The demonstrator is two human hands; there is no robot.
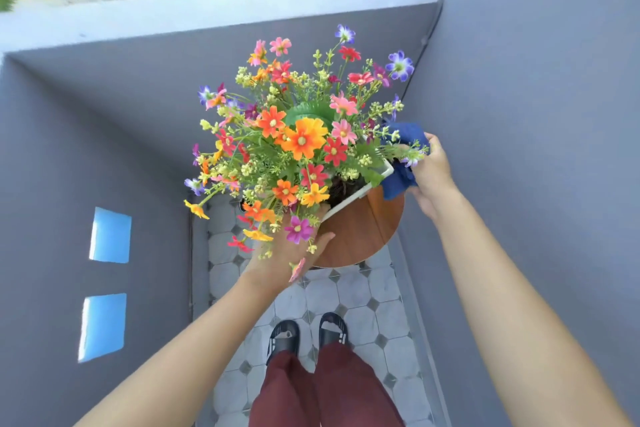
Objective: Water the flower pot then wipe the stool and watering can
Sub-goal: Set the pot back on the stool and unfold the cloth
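A white pot (360, 193) full of bright mixed flowers (301, 139) is tilted to the left above a round wooden stool (360, 232). My left hand (294, 253) grips the pot from below at its near side, mostly hidden under the blooms. My right hand (433, 173) is closed on a dark blue cloth (401, 180) that rests on the stool's far right edge, beside the pot. No watering can is in view.
Grey walls close in on the left (104, 149) and right (536, 114), with a low parapet (221, 10) ahead. The floor has grey octagon tiles (363, 298). My feet in black sandals (308, 336) stand just short of the stool.
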